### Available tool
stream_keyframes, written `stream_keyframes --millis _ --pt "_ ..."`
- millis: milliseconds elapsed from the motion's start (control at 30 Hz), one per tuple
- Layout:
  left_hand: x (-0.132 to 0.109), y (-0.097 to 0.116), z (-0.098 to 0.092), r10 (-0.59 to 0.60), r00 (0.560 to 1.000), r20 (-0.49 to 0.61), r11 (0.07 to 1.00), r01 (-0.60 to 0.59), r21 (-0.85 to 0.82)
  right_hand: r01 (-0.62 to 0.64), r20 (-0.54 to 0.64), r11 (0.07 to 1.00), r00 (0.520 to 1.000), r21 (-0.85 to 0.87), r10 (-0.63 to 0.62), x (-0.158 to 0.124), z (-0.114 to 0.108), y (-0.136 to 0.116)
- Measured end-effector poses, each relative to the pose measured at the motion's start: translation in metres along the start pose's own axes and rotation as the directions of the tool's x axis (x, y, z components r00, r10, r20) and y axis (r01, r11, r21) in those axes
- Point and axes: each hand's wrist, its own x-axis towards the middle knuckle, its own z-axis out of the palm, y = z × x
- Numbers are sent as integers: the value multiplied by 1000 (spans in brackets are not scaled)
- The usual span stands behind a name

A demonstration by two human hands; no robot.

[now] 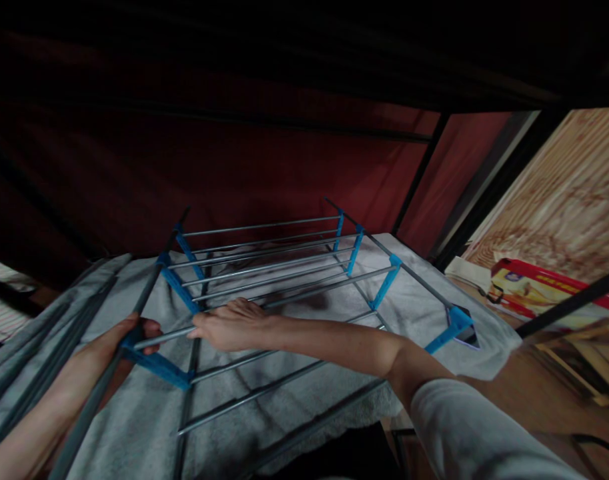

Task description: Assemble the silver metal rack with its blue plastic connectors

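A rack of grey metal rods and blue plastic brackets lies tilted on a grey fleecy cloth. My left hand is wrapped round the rack's left side tube at a blue bracket. My right hand reaches across from the right, fingers closed over the near end of one horizontal rod, close to the left hand. A pale sleeve covers my right upper arm.
Loose grey tubes lie at the left on the cloth. A dark red fabric wall with black poles stands behind. At right are a wooden panel, a red package and a black bar.
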Motion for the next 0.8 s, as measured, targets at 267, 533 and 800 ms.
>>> stream_keyframes --millis 267,533,800 --pt "30 -36 -13 -233 971 -55 943 212 -258 -36 -198 992 980 -123 11 -22 4 0" --pt "25 -33 -8 -216 976 -31 944 200 -263 -62 -115 997 992 -53 55 -23 13 11" --pt "24 -33 -11 -148 988 39 942 153 -300 -171 -352 976 929 -132 115 -76 -12 19"
